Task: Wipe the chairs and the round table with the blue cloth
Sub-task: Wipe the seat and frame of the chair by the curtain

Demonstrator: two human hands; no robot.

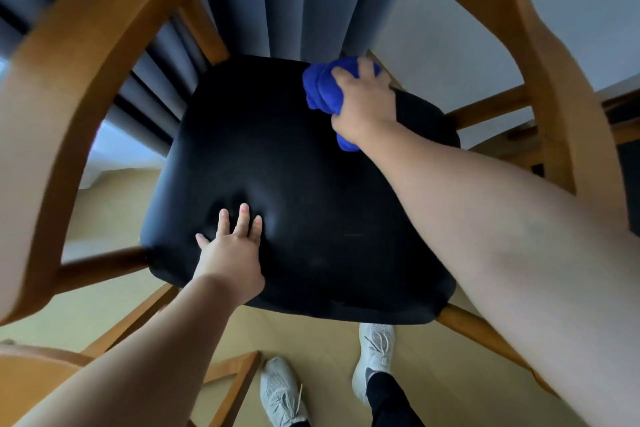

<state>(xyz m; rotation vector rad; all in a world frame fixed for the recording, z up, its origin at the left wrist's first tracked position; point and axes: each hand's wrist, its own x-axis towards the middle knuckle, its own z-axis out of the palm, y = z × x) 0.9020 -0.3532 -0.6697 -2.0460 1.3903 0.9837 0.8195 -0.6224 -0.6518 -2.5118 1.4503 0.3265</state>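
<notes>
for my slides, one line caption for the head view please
Right hand presses a bunched blue cloth on the wooden chair's black padded seat; left hand braces flat.

The right hand (363, 104) gripped the bunched blue cloth (323, 88) at the black seat's (294, 166) far right corner; the left hand (230, 250) pressed flat near its near left edge.

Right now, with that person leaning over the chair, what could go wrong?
The left hand presses on the black seat near its front edge, so leaning weight might tip the chair. The right hand grips the blue cloth bunched up at the far corner, so it may wipe only a narrow strip.
</notes>
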